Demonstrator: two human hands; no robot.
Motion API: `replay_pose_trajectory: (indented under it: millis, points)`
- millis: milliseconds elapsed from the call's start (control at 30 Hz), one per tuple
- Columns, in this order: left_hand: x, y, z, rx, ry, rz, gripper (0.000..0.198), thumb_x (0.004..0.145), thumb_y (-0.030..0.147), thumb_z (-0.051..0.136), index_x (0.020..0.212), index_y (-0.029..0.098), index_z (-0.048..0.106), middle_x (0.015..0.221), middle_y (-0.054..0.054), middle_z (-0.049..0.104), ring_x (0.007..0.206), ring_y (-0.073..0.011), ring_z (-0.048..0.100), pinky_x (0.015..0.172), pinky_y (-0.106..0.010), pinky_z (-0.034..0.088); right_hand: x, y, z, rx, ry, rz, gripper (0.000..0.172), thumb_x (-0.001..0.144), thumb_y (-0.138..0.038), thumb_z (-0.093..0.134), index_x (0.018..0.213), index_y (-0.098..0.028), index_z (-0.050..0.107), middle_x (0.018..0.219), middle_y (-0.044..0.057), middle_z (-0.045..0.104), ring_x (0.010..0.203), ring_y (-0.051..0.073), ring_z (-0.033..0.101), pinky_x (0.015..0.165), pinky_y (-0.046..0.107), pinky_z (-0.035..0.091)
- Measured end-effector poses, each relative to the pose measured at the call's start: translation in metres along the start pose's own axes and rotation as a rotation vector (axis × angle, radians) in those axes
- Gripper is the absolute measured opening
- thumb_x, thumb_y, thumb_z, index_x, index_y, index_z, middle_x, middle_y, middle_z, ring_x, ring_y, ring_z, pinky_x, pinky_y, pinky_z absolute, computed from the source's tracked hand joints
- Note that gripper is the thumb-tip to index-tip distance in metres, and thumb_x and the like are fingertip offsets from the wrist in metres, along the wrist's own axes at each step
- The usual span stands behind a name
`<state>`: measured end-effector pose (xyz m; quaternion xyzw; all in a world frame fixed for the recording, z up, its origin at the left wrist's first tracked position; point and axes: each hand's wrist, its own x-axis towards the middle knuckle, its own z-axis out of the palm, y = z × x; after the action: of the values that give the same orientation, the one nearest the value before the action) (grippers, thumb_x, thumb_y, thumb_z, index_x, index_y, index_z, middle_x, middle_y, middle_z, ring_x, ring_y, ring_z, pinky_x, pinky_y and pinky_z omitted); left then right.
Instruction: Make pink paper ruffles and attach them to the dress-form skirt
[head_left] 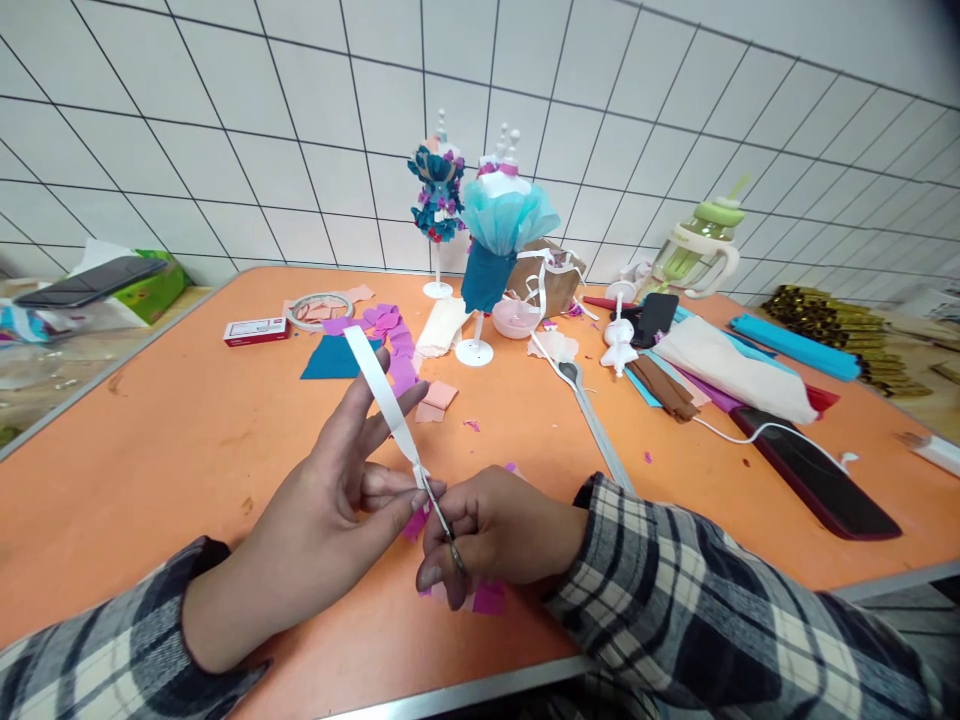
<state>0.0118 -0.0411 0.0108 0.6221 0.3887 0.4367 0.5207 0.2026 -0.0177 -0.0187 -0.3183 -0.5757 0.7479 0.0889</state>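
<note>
My left hand (337, 490) pinches the lower end of a white strip (382, 390) between thumb and fingers, and the strip slants up across its raised fingers. My right hand (487, 530) is wrapped round a pair of small metal scissors (444, 522). The blades point up and left and meet the strip's lower end, right beside my left fingertips. Whether the blades are parted is too small to tell. Pink and magenta paper scraps (489, 598) lie on the table beneath my hands, partly hidden by them.
Miniature dress forms stand at the back, one in a teal paper dress (491, 280), another in dark teal ruffles (439, 195). Beyond my right hand are a pink bowl (516, 318), a phone (817, 475) with a white cable, and folded crepe paper (731, 365). A red-white box (256, 332) sits left.
</note>
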Motion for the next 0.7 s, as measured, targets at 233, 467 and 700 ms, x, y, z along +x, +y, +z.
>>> replay_pose_trajectory:
  millis: [233,467,700]
  points:
    - [0.002,0.003,0.001,-0.016,-0.032,-0.054,0.106,0.091,0.026,0.071,0.157,0.059,-0.005,0.173,-0.013,0.017,0.076,-0.0248,0.081,0.055,-0.032,0.067,-0.013,-0.009,-0.015,-0.042,-0.16,-0.073,0.059,0.068,-0.062,0.086,0.1,-0.015,0.067,0.088,0.001,0.065,0.081,0.013,0.061,0.074,0.025,0.049]
    - [0.005,-0.001,-0.005,0.021,-0.086,-0.038,0.103,0.094,0.025,0.067,0.159,0.055,-0.008,0.172,-0.016,0.02,0.083,-0.0262,0.081,0.063,-0.034,0.069,-0.011,-0.005,-0.013,-0.019,-0.148,-0.056,0.058,0.07,-0.064,0.083,0.099,-0.016,0.066,0.089,0.001,0.064,0.076,0.012,0.061,0.071,0.025,0.049]
    - [-0.001,-0.001,-0.003,0.257,-0.037,0.042,0.103,0.093,0.02,0.065,0.16,0.052,-0.005,0.17,-0.014,0.03,0.083,-0.0224,0.081,0.074,-0.033,0.067,-0.01,-0.001,-0.013,-0.057,-0.059,-0.034,0.054,0.062,-0.058,0.091,0.089,-0.016,0.07,0.078,-0.001,0.065,0.069,0.011,0.059,0.066,0.022,0.048]
